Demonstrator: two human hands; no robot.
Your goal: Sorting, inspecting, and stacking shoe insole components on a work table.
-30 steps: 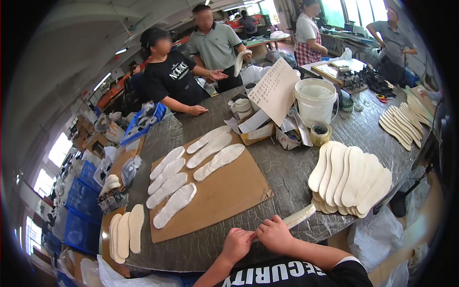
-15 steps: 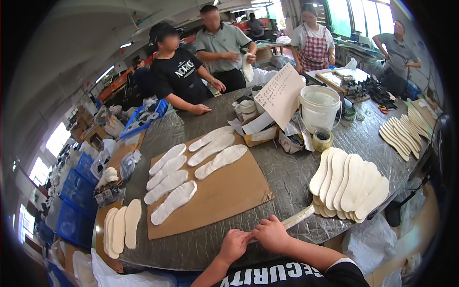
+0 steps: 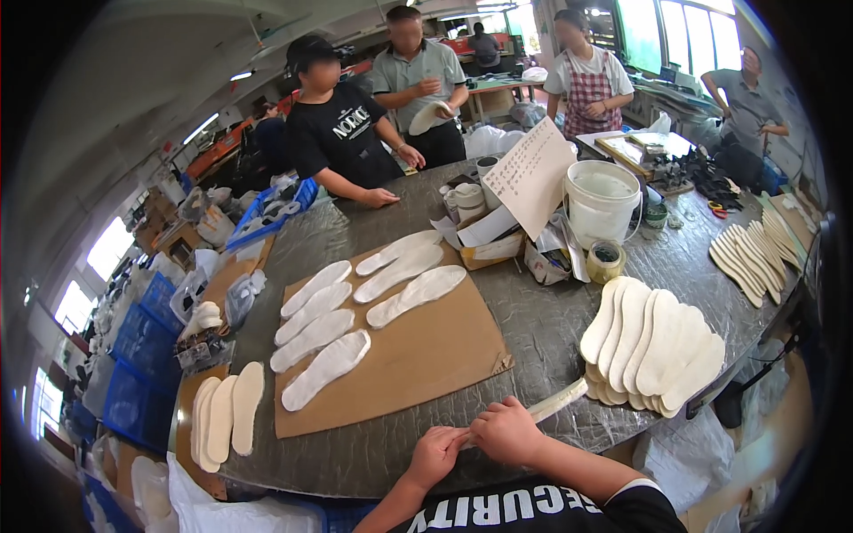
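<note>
Both of my hands are at the table's near edge, gripping a cream insole that shows nearly edge-on. My left hand pinches its near end, the fingers closed. Right beside it, my right hand is wrapped over the insole's middle. The free end slants up to the right, close to a fanned stack of cream insoles. Ahead and to the left, several white-coated insoles lie in two groups on a brown cardboard sheet. My fingertips and the insole's underside are hidden.
A white bucket, a tape roll and a box of papers stand mid-table. More insoles lie at far left and far right. Co-workers stand across the table; one in a grey shirt holds an insole.
The view has shifted slightly. My hands keep the same grip on the insole. Across the table, the grey-shirted person has tilted an insole from hanging to nearly flat; the person in the apron has turned their head.
</note>
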